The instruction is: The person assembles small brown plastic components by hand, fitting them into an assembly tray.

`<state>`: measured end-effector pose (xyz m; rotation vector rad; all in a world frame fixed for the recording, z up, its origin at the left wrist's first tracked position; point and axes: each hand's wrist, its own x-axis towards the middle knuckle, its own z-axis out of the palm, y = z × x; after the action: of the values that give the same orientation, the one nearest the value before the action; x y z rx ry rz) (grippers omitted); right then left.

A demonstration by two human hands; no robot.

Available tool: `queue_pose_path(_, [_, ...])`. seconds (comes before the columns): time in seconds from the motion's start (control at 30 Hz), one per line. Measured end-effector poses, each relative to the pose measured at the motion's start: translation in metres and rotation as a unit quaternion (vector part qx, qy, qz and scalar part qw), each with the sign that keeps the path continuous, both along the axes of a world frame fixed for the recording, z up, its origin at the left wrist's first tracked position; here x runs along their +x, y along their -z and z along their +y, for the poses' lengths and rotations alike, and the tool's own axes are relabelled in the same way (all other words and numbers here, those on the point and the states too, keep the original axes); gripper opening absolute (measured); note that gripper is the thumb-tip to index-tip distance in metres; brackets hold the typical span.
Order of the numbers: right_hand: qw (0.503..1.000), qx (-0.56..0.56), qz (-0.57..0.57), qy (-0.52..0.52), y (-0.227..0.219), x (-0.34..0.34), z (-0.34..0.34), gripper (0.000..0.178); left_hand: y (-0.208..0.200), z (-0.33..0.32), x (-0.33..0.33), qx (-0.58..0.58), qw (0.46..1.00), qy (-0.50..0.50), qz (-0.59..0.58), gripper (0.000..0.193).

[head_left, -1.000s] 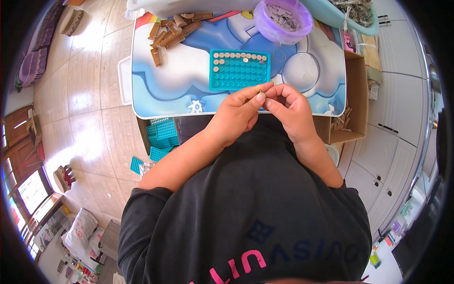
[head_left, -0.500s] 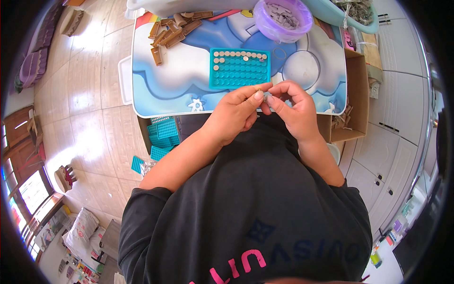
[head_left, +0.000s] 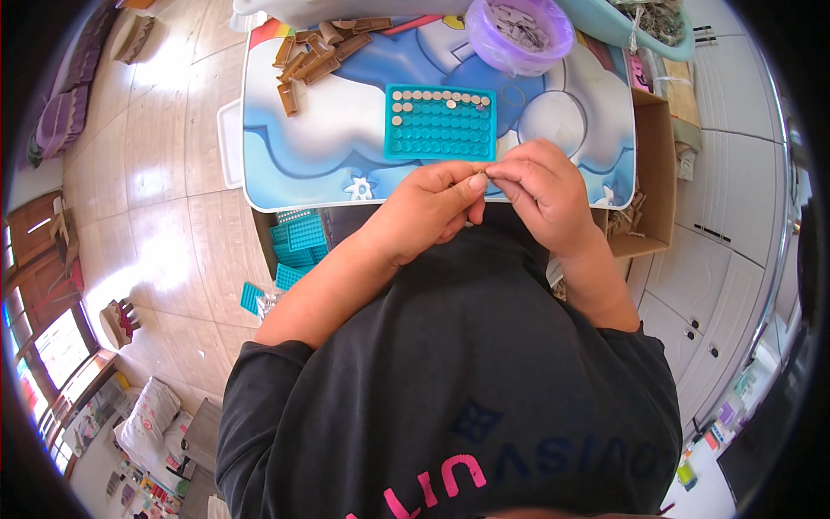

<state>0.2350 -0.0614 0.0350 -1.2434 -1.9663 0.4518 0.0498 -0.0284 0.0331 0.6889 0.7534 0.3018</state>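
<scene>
Teal grid tray point(head_left: 440, 122) lying on the blue table point(head_left: 346, 147).
Left hand point(head_left: 425, 210) and right hand point(head_left: 543, 192) are pinching one tiny piece point(head_left: 486, 172), beside a brown cardboard box point(head_left: 653, 164).

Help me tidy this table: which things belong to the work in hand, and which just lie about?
In use: small piece pinched between left hand and right hand; teal tray; purple bowl.
Lying about: brown blocks; cardboard box; teal trays on floor.
</scene>
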Motion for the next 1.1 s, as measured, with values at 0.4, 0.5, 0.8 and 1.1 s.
queue_pose_path(0.4, [0.993, -0.022, 0.102, 0.055, -0.003, -0.007, -0.004, 0.012, -0.004, 0.019, -0.015, -0.001, 0.967, -0.245, -0.073, 0.024])
queue_pose_path(0.5, [0.985, -0.038, 0.159, 0.055, -0.006, -0.019, -0.002, 0.010, 0.001, 0.016, -0.011, -0.088, 0.955, -0.239, -0.151, 0.026])
queue_pose_path(0.8, [0.970, -0.056, 0.214, 0.103, 0.006, -0.038, 0.012, 0.009, 0.029, 0.009, -0.010, -0.106, 0.955, -0.179, -0.209, 0.042])
queue_pose_path(1.1, [0.992, -0.026, 0.084, 0.095, 0.012, -0.037, 0.019, 0.008, 0.030, 0.006, -0.007, -0.086, 0.959, -0.179, -0.203, 0.043])
